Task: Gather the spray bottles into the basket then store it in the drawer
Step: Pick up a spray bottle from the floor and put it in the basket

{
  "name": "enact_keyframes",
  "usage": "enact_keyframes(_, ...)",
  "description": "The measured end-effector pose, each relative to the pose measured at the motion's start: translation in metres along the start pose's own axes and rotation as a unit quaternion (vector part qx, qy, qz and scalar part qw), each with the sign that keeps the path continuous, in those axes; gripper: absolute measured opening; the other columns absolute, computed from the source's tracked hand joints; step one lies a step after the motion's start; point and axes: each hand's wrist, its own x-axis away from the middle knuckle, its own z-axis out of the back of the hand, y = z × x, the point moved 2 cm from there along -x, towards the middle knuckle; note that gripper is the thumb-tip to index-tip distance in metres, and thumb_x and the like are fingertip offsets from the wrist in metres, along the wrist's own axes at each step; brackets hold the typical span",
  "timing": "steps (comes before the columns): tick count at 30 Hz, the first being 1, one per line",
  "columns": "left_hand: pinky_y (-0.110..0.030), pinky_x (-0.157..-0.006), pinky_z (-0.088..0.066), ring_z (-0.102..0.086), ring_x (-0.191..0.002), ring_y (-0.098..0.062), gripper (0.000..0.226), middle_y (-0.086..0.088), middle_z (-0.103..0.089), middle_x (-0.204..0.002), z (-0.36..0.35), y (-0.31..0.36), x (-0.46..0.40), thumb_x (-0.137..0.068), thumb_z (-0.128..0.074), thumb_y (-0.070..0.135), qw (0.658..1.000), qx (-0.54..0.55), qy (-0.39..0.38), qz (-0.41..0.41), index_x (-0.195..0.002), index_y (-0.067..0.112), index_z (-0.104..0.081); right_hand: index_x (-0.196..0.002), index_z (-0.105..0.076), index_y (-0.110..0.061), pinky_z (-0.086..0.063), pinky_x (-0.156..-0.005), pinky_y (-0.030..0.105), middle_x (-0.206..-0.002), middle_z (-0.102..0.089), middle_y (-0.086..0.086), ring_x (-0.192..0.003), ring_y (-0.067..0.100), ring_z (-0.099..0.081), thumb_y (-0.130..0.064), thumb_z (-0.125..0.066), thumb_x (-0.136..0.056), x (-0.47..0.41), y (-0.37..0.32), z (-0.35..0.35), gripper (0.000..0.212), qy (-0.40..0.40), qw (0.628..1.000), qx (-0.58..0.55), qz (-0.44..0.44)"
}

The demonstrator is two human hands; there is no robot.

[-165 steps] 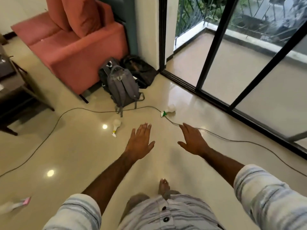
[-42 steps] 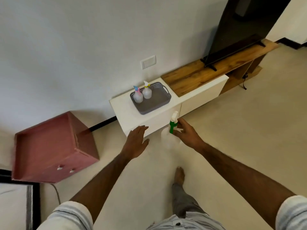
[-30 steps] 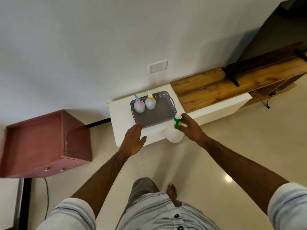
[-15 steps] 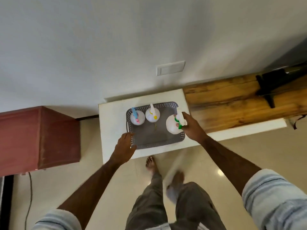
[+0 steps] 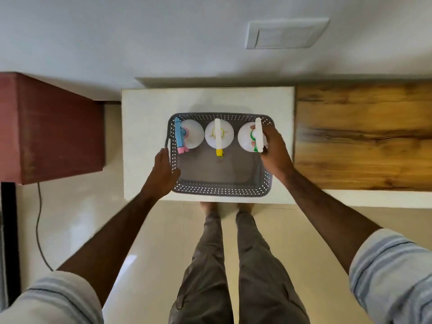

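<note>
The grey basket sits on the white tabletop, with three spray bottles standing in a row along its far side: a pink-and-blue one at the left, a yellow one in the middle and a green one at the right. The right hand is curled around the green bottle's neck, fingers closed on it inside the basket. The left hand lies flat against the basket's left rim, fingers together.

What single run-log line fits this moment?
right hand: grip on green-collared bottle in basket | left hand: steadies rim | bottles in basket: three | drawer: pending
</note>
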Motion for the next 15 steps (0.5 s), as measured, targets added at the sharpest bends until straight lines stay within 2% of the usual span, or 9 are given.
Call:
enact_keyframes(6, -0.040, -0.118, -0.025, -0.017, -0.151, -0.031, 0.064, -0.015, -0.020, -0.162, -0.007, 0.005, -0.008, -0.097, -0.053, 0.010, 0.999, 0.018, 0.010, 0.034, -0.153, 0.008, -0.022, -0.131, -0.058, -0.007, -0.048, -0.101, 0.049, -0.134, -0.060, 0.012, -0.121, 0.036, -0.055, 0.004, -0.071, -0.079, -0.006, 0.014, 0.000, 0.055, -0.017, 0.999, 0.048, 0.008)
enact_keyframes(8, -0.041, -0.120, -0.021, -0.010, -0.154, -0.030, 0.070, -0.014, -0.012, -0.166, -0.007, 0.004, -0.008, -0.099, -0.053, 0.013, 0.999, 0.006, -0.001, 0.043, -0.157, 0.008, -0.014, -0.131, -0.058, -0.006, -0.047, -0.100, 0.048, -0.134, -0.059, 0.014, -0.120, 0.037, -0.055, 0.004, -0.072, -0.078, -0.007, 0.012, 0.000, 0.056, -0.019, 0.998, 0.057, 0.013)
enact_keyframes(10, -0.042, -0.121, -0.018, -0.004, -0.156, -0.030, 0.075, -0.014, -0.003, -0.168, -0.005, 0.008, -0.004, -0.101, -0.052, 0.018, 0.999, -0.014, -0.017, 0.049, -0.158, 0.008, -0.005, -0.136, -0.053, -0.004, -0.044, -0.105, 0.041, -0.137, -0.055, 0.016, -0.124, 0.037, -0.051, 0.008, -0.072, -0.075, -0.005, 0.010, 0.002, 0.065, -0.028, 0.998, 0.057, -0.008)
enact_keyframes(13, -0.048, -0.118, -0.029, -0.014, -0.153, -0.039, 0.079, -0.018, -0.001, -0.168, 0.006, 0.022, 0.010, -0.101, -0.054, 0.022, 0.996, -0.071, -0.027, 0.036, -0.159, 0.006, -0.003, -0.141, -0.045, -0.001, -0.033, -0.106, 0.026, -0.142, -0.049, 0.019, -0.132, 0.035, -0.044, 0.014, -0.072, -0.071, 0.005, -0.002, 0.014, 0.077, -0.039, 0.997, 0.062, -0.035)
enact_keyframes(15, -0.053, -0.116, -0.032, -0.017, -0.152, -0.043, 0.081, -0.022, -0.003, -0.166, 0.018, 0.034, 0.028, -0.099, -0.056, 0.023, 0.995, -0.100, -0.022, 0.022, -0.158, 0.004, -0.005, -0.142, -0.043, 0.001, -0.030, -0.108, 0.024, -0.144, -0.047, 0.019, -0.137, 0.034, -0.041, 0.016, -0.067, -0.072, 0.016, -0.018, 0.028, 0.076, -0.037, 0.996, 0.068, -0.033)
